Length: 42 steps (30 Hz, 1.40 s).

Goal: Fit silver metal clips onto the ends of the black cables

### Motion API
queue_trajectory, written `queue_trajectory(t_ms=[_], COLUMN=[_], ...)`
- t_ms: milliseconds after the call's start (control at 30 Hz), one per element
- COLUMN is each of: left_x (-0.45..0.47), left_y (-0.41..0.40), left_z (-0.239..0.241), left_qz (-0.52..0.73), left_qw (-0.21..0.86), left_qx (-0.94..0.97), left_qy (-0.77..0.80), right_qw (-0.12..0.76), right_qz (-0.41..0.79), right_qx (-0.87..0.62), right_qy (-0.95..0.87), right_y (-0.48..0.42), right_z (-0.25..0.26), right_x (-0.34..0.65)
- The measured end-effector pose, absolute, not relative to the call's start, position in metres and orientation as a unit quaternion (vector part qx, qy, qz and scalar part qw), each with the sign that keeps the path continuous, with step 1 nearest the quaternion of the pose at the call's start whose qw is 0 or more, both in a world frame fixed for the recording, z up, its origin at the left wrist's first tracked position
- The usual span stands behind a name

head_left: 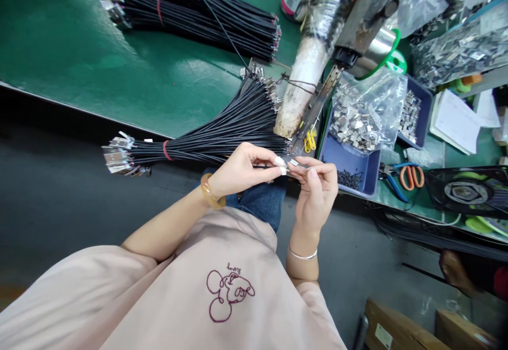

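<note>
My left hand (242, 167) pinches the end of a thin black cable (260, 166) between thumb and fingertips. My right hand (315, 186) meets it from the right, fingers pinched on a small metal connector shell (293, 162) at the cable's tip. Both hands hover over my lap, just below a bundle of black cables (214, 138) tied with a red band, whose metal-tipped ends (119, 154) fan out over the table's edge.
A second cable bundle (198, 11) lies on the green table (79, 48). A blue tray (357, 159) holds a plastic bag of metal shells (365, 111). A press machine (337, 37) stands above. Orange-handled scissors (410, 175) lie at right. Cardboard boxes (397, 329) sit on the floor.
</note>
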<state>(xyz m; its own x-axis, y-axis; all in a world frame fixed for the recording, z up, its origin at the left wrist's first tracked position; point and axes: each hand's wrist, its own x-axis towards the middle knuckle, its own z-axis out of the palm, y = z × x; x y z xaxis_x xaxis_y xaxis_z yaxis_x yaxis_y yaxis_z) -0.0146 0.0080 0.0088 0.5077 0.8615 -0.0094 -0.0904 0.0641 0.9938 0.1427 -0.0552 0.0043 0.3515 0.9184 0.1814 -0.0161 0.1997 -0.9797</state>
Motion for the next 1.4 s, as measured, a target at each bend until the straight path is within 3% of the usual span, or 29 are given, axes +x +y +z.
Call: queue_trajectory(t_ms=[133, 267, 400, 600, 900, 1400], left_x=[-0.013, -0.010, -0.006, -0.003, 0.001, 0.003], left_y=[0.008, 0.007, 0.006, 0.006, 0.008, 0.007], left_z=[0.009, 0.011, 0.011, 0.009, 0.007, 0.009], left_qz=[0.364, 0.374, 0.376, 0.389, 0.405, 0.413], left_qw=[0.659, 0.665, 0.664, 0.635, 0.593, 0.576], left_qx=[0.571, 0.559, 0.554, 0.562, 0.573, 0.569], left_qy=[0.327, 0.326, 0.333, 0.360, 0.396, 0.416], right_qw=[0.629, 0.633, 0.578, 0.570, 0.500, 0.496], right_qz=[0.359, 0.163, -0.002, 0.052, -0.065, -0.073], right_qx=[-0.529, -0.553, -0.523, -0.553, -0.537, -0.521], right_qy=[-0.442, -0.518, -0.627, -0.606, -0.676, -0.691], right_y=[-0.054, -0.059, -0.063, -0.055, -0.048, -0.043], right_z=[0.002, -0.001, -0.007, -0.012, -0.011, -0.007], right_x=[0.144, 0.139, 0.137, 0.141, 0.145, 0.147])
